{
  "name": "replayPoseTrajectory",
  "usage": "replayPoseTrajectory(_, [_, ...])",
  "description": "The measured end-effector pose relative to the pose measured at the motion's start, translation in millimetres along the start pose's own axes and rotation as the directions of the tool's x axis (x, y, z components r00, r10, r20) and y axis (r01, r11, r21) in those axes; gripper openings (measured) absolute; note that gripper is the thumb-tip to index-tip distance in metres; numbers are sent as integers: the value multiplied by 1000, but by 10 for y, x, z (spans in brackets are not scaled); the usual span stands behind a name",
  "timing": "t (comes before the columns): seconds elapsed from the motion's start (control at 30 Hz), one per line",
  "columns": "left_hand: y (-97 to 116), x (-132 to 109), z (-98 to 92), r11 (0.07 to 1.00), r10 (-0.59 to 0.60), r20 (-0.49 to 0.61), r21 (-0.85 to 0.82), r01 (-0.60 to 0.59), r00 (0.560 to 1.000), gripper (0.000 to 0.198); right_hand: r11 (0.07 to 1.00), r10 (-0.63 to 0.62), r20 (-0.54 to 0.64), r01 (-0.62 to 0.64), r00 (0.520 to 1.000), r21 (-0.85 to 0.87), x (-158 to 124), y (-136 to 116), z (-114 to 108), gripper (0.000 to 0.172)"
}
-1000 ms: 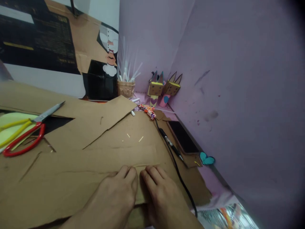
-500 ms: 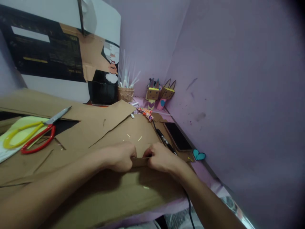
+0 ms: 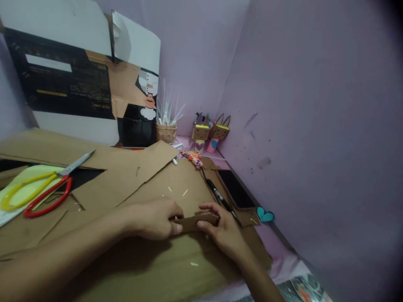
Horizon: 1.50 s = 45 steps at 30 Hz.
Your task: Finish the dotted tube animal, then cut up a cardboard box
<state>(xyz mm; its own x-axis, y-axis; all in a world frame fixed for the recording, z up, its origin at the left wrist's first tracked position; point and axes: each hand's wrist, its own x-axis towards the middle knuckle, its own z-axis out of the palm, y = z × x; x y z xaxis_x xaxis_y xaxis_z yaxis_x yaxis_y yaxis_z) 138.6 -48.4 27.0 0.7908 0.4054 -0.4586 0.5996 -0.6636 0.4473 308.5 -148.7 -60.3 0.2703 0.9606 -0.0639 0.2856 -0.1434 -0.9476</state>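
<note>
A narrow brown cardboard strip (image 3: 190, 223) is held just above the cardboard-covered table. Its left end is pinched between the thumb and fingers of my left hand (image 3: 162, 219). My right hand (image 3: 223, 228) grips the other end, thumb on the near face and fingers behind, the index finger partly lifted. Beneath both hands lies a large cardboard sheet (image 3: 147, 268) with a few tiny pale scraps on it. Just beyond my right hand rests a black pen-like tool (image 3: 218, 195) with a cord.
Scissors with yellow and red handles (image 3: 56, 184) lie at left on cardboard pieces. A phone (image 3: 236, 188) and a teal heart (image 3: 265, 214) sit by the right wall. Behind stand a pot of white sticks (image 3: 166, 133), two cardboard figures (image 3: 200, 133) and a printed box panel (image 3: 63, 79).
My fists have loosened into pinches, and my right hand has shifted right along the strip, so more of it shows. The view has tilted slightly upward.
</note>
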Motion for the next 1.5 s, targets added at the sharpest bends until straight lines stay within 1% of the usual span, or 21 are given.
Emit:
replayPoseTrajectory(0.07, [-17, -22, -61, 997, -70, 29, -12, 70, 997, 26, 1000, 8, -20, -8, 1000, 12, 37, 4, 11, 40])
replayPoseTrajectory(0.13, [-38, -30, -98, 988, -144, 46, -39, 146, 988, 27, 1000, 8, -53, -9, 999, -12, 72, 1, 24, 40])
replayPoseTrajectory(0.2, [-60, -13, -113, 978, -186, 61, -82, 191, 981, 28, 997, 11, -94, -18, 995, -76, 107, -2, 41, 39])
replayPoseTrajectory(0.3, [-94, 59, -123, 960, -266, 27, -83, 268, 964, 25, 980, 26, -137, -52, 990, -192, 164, -13, 66, 41])
replayPoseTrajectory(0.37, [-121, 124, -134, 948, -318, -19, -22, 317, 948, 27, 961, 41, -154, -81, 987, -263, 201, -30, 81, 41])
replayPoseTrajectory(0.4, [-138, 158, -140, 945, -325, -27, 17, 325, 945, 28, 950, 49, -161, -96, 986, -296, 217, -43, 88, 41])
replayPoseTrajectory(0.47, [-173, 219, -144, 946, -310, -36, 90, 312, 950, 29, 929, 69, -172, -126, 983, -349, 242, -79, 100, 41])
replayPoseTrajectory(0.53, [-201, 256, -134, 940, -289, -70, 166, 297, 955, 30, 914, 78, -174, -140, 982, -380, 262, -124, 107, 42])
replayPoseTrajectory(0.63, [-199, 241, -99, 926, -236, -179, 257, 278, 955, 31, 906, 65, -164, -127, 984, -405, 291, -176, 110, 45])
replayPoseTrajectory(0.73, [-153, 161, -68, 931, -196, -215, 266, 250, 957, 28, 910, 65, -168, -128, 984, -393, 318, -167, 113, 47])
replayPoseTrajectory(0.83, [-119, 76, -55, 949, -206, -198, 200, 245, 958, 27, 935, 52, -186, -113, 981, -336, 311, -104, 121, 45])
replayPoseTrajectory(0.97, [-131, 7, -16, 972, -201, -227, 77, 223, 953, 29, 972, -44, -208, -7, 977, -236, 213, -12, 129, 42])
replayPoseTrajectory(1.07, [-138, -57, 80, 981, -132, -310, 98, 170, 942, 30, 977, -178, -273, 136, 945, -166, 98, 30, 122, 43])
replayPoseTrajectory(1.13, [-126, -128, 180, 983, -76, -366, 131, 132, 928, 30, 961, -272, -289, 246, 918, -123, 24, 43, 110, 51])
replayPoseTrajectory(1.17, [-119, -171, 238, 984, -56, -389, 136, 117, 919, 30, 958, -286, -276, 275, 918, -76, -8, 45, 103, 59])
replayPoseTrajectory(1.23, [-117, -260, 364, 987, -37, -439, 124, 102, 898, 31, 958, -245, -189, 267, 951, 103, -59, 41, 89, 78])
replayPoseTrajectory(1.3, [-147, -339, 493, 987, -4, -510, 137, 85, 860, 34, 932, -186, -29, 185, 982, 313, -90, 33, 77, 97])
replayPoseTrajectory(1.33, [-175, -370, 555, 984, 30, -555, 162, 73, 832, 36, 908, -181, 50, 148, 982, 392, -98, 28, 73, 104])
replayPoseTrajectory(1.4, [-250, -412, 664, 967, 132, -637, 250, 42, 760, 40, 873, -204, 162, 104, 966, 476, -103, 22, 69, 109])
replayPoseTrajectory(1.43, [-289, -423, 709, 950, 197, -661, 311, 25, 724, 42, 867, -215, 195, 96, 957, 489, -102, 20, 69, 107])
replayPoseTrajectory(1.5, [-353, -430, 778, 903, 330, -682, 430, -8, 653, 43, 874, -228, 228, 95, 947, 477, -96, 14, 78, 95])
